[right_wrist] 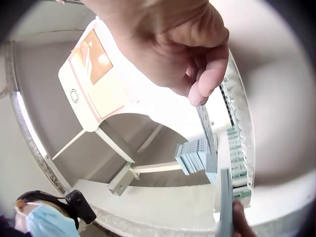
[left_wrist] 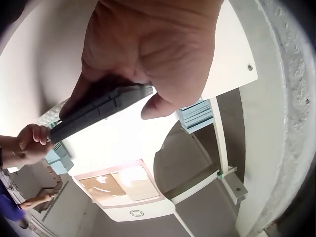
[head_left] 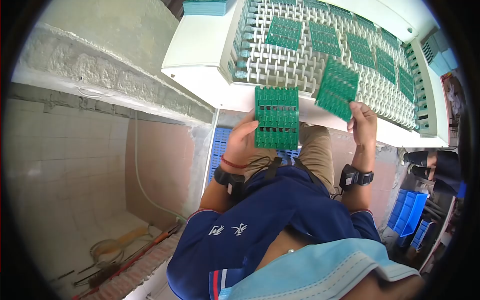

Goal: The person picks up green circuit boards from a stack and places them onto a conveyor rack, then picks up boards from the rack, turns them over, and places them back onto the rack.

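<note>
Left hand [head_left: 242, 139] grips a green board [head_left: 276, 118] at its nine o'clock edge; right hand [head_left: 364, 123] pinches a second green board [head_left: 337, 91], at two o'clock from the first, near the roller bed [head_left: 272, 66].

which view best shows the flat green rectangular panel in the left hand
The head view, since the green panel faces it, rows visible, left hand at one edge. The left wrist view shows it dark, nearly edge-on; the right wrist view, a thin grey strip.
</note>
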